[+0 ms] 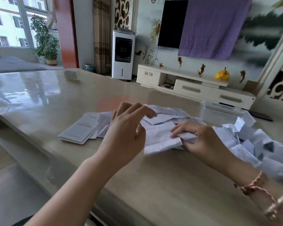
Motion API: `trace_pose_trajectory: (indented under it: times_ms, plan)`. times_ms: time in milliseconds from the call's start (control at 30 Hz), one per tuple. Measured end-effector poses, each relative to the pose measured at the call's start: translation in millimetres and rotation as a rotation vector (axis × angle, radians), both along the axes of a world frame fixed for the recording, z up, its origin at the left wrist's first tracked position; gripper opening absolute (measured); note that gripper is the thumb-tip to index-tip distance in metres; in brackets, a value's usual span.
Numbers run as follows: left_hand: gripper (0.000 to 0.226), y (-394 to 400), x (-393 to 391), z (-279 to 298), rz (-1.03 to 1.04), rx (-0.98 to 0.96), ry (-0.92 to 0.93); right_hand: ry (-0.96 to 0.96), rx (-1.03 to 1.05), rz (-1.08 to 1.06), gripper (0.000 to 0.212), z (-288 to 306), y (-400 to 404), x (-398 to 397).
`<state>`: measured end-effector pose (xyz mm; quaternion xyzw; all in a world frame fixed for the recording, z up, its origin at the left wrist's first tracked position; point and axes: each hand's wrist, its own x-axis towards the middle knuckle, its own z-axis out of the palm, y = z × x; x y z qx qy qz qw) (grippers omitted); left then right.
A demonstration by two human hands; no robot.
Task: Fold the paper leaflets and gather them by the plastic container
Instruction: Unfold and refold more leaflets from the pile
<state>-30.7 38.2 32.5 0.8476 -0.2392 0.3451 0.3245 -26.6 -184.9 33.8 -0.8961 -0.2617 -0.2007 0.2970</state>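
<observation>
Head view: your right hand (201,137) pinches the leaflet (160,137) — its free end runs leftward. Your left hand (127,128) hovers loose, nearer that end — container (222,113) sits beyond.

A white air cooler (123,53) stands beside the television (171,23) (half draped in purple cloth (214,28)).

The table (39,98) is bare along its left edge and far left corner except for a small box (70,74), while booklets (82,129), loose leaflets (163,118), folded papers (252,144) and a plastic container (222,112) crowd its right side.
</observation>
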Motion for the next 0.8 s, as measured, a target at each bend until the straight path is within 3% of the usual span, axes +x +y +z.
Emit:
trace_pose_trajectory:
  times_ms: [133, 333, 467, 600, 700, 800]
  plan:
    - [0.032, -17, -6, -11, -0.201, -0.010, 0.188, 0.218, -0.003, 0.067, 0.021, -11, -12, -15]
    - [0.021, -25, 0, -28, -0.129, 0.069, 0.421, 0.214, -0.152, 0.076, 0.019, -20, -25, -12]
    - [0.041, -27, -6, -24, -0.141, -0.027, 0.470, 0.206, -0.020, 0.022, 0.003, -21, -20, -15]
    - [0.068, -26, -8, -19, -0.139, -0.203, 0.539, 0.325, 0.108, -0.034, 0.017, -14, -17, -18]
    - [0.033, -25, -4, -23, -0.152, -0.212, 0.611, 0.459, 0.291, -0.060, 0.019, -9, -19, -19]
    - [0.028, -27, -3, -28, -0.069, -0.097, 0.604, 0.472, 0.298, -0.160, 0.026, -12, -19, -16]
